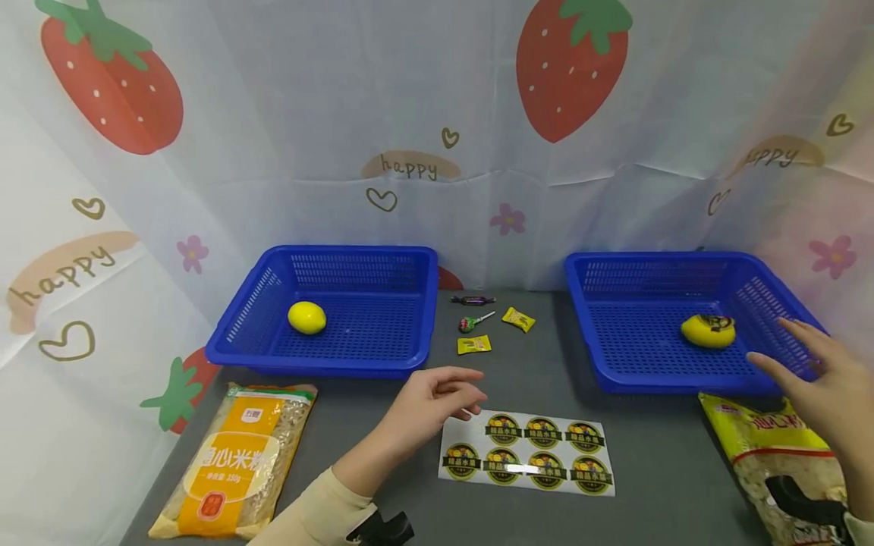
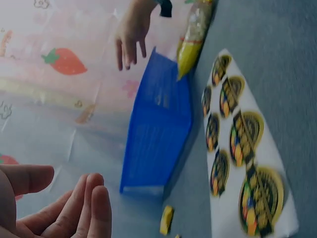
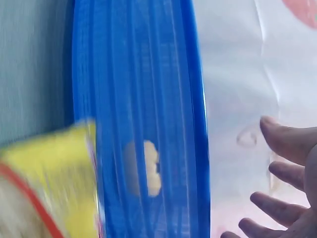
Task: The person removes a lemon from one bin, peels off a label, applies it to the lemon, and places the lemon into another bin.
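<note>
My left hand (image 1: 432, 400) hovers with loosely bent fingers and nothing in it, just beyond the upper left corner of a white sticker sheet (image 1: 471, 487). Several round black-and-gold labels remain visible on the sheet. At the right, my right hand (image 1: 829, 390) is spread beside the right blue basket (image 1: 655, 383), near its right rim, holding nothing. In that basket lies a lemon (image 1: 699, 334) with a dark label on its upper side. A plain lemon (image 1: 307, 318) rests in the left blue basket (image 1: 321, 365).
Between the baskets lie a purple-wrapped candy (image 1: 473, 301), a lollipop (image 1: 471, 324) and two yellow-wrapped candies (image 1: 519, 319). A bag with an orange label (image 1: 228, 462) lies at the front left. A yellow-topped bag (image 1: 765, 432) lies under the right forearm. Behind hangs a printed curtain (image 1: 293, 114).
</note>
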